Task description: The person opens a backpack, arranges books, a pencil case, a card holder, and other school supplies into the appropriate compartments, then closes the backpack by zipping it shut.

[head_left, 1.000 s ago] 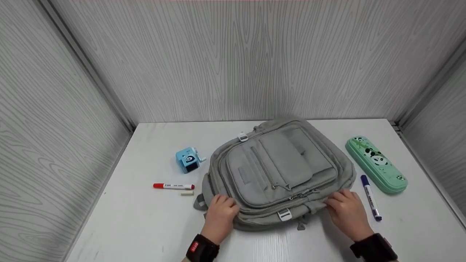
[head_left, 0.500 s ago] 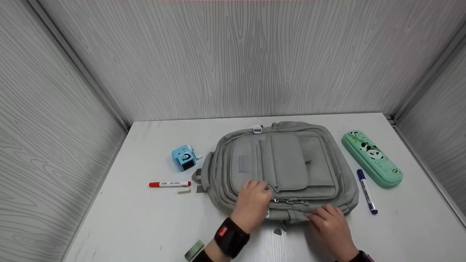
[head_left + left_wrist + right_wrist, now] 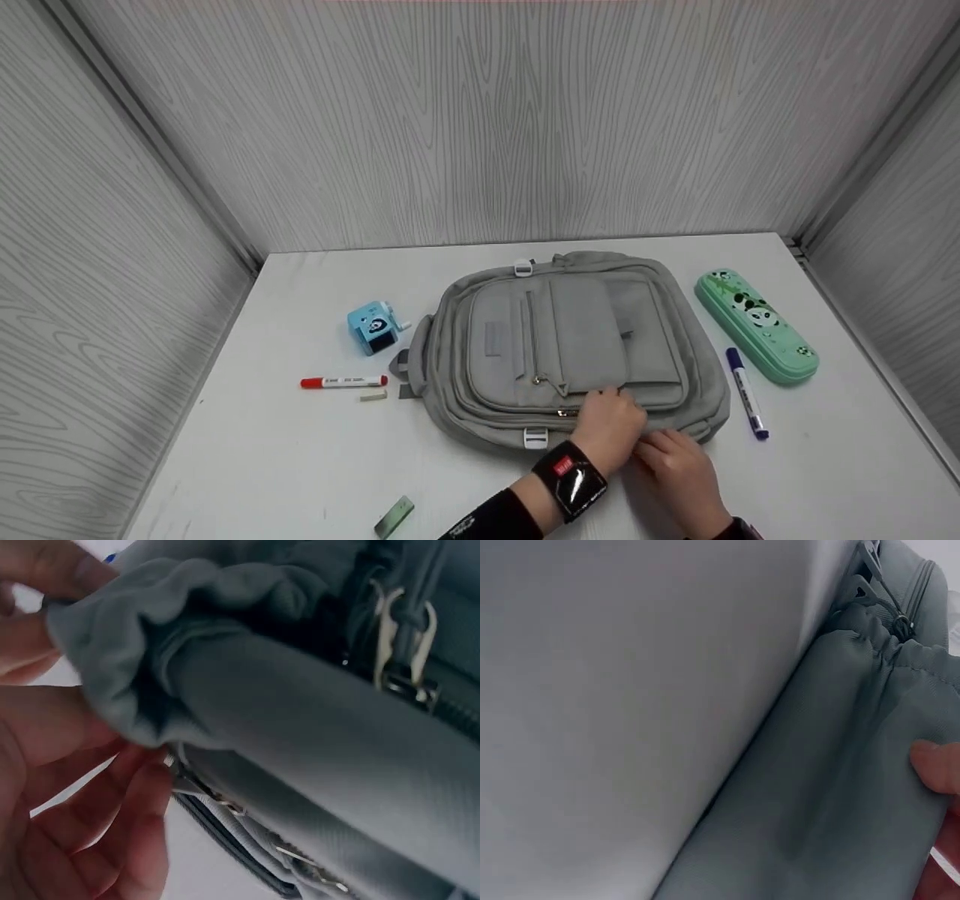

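A grey backpack (image 3: pixel 589 322) lies front side up on the white table, its top handle pointing left. My left hand (image 3: pixel 611 427) is bent over its near side, fingers at the gathered rim of the side pocket (image 3: pixel 124 652). In the left wrist view, the left fingers (image 3: pixel 146 832) and thumb pinch the lower part of this rim. My right hand (image 3: pixel 679 476) is close beside the left and pinches the pocket cloth, its thumb (image 3: pixel 936 765) pressed on the outside. Two metal zipper pulls (image 3: pixel 401 637) hang above the pocket.
Left of the backpack are a blue pencil sharpener (image 3: pixel 373 328), a red marker (image 3: pixel 343 382) and a small pale stick (image 3: pixel 373 396). A small green block (image 3: pixel 394 517) lies near the front. On the right are a green panda pencil case (image 3: pixel 756 326) and a blue marker (image 3: pixel 748 394).
The backpack has turned squarer to the table and been set flatter. My left hand has moved right, from its upper left corner to the side pocket beside my right hand. The green block has come into view.
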`<act>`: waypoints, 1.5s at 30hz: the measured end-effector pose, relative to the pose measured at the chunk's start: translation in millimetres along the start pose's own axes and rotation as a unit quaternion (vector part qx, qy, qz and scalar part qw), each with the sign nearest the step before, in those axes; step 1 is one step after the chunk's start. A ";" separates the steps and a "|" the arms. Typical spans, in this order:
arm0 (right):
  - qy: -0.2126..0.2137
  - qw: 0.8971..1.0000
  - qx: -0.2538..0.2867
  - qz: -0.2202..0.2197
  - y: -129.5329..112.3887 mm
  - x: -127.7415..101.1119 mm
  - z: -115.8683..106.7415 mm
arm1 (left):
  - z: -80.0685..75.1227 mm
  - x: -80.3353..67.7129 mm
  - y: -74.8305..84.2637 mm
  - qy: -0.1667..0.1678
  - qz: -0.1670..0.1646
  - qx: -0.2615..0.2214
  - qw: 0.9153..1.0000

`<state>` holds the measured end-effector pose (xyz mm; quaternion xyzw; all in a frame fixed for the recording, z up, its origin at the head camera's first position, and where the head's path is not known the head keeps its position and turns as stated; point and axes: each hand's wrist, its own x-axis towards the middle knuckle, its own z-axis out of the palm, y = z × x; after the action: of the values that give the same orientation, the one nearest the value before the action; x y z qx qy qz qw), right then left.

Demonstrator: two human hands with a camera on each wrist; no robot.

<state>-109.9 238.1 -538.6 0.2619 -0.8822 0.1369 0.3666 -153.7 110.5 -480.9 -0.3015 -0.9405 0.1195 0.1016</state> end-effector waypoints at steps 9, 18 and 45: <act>-0.015 1.000 -0.011 -0.004 0.6 2.4 -2.5 | 9.8 2.4 2.3 0.033 -0.013 0.010 0.999; -0.021 1.000 -0.004 0.002 0.5 2.7 -2.8 | 5.6 -24.3 -11.2 0.103 -0.052 -0.024 0.993; -0.047 0.999 -0.015 0.013 35.2 2.4 -18.3 | 35.4 -120.3 -123.2 0.061 -0.238 -0.344 0.906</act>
<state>-120.6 274.2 -526.0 0.2507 -0.9038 0.1158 0.3269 -133.9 -63.7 -493.6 -0.0917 -0.9590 -0.2575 0.0745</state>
